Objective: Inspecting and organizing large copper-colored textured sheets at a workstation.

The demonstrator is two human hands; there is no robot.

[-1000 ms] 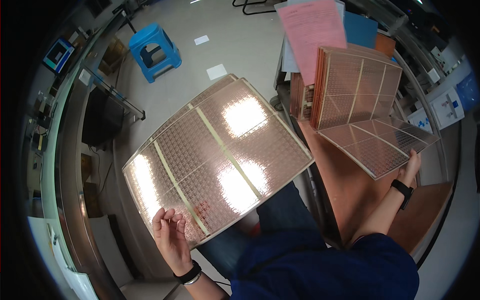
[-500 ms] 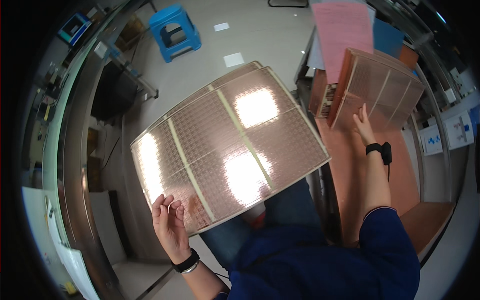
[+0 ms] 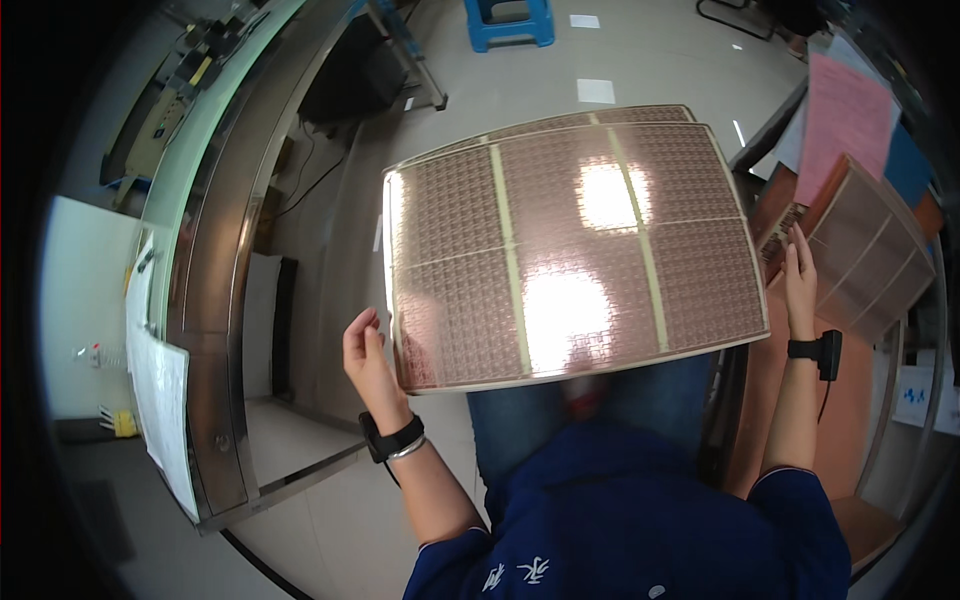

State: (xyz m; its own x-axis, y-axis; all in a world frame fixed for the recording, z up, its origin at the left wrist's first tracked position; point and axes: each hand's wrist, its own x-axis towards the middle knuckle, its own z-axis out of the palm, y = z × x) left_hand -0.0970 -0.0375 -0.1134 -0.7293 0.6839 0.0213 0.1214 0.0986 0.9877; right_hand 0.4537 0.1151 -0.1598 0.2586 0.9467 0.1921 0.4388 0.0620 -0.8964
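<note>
A copper-coloured circuit board panel [image 3: 560, 240], shiny and finely patterned with pale strips dividing it, lies across my lap. A second panel's edge [image 3: 540, 128] shows beyond its far side. My left hand [image 3: 372, 365] is beside the panel's left edge, fingers loosely bent and apart, gripping nothing; whether it touches the edge I cannot tell. To the right, my right hand [image 3: 798, 280] has its fingers stretched out, between the lap panel and a leaning stack of similar panels [image 3: 870, 250]. It holds nothing.
The stack leans on a copper-coloured surface [image 3: 750, 440] at my right, with pink sheets [image 3: 845, 120] behind it. A metal-edged bench [image 3: 215, 350] runs along the left, papers [image 3: 160, 400] on it. A blue stool [image 3: 510, 25] stands on the floor ahead.
My view has turned left, so stool, stack and panels appear further right. My right hand has come away from the stack's face toward the lap panel; my left hand stays by the left edge.
</note>
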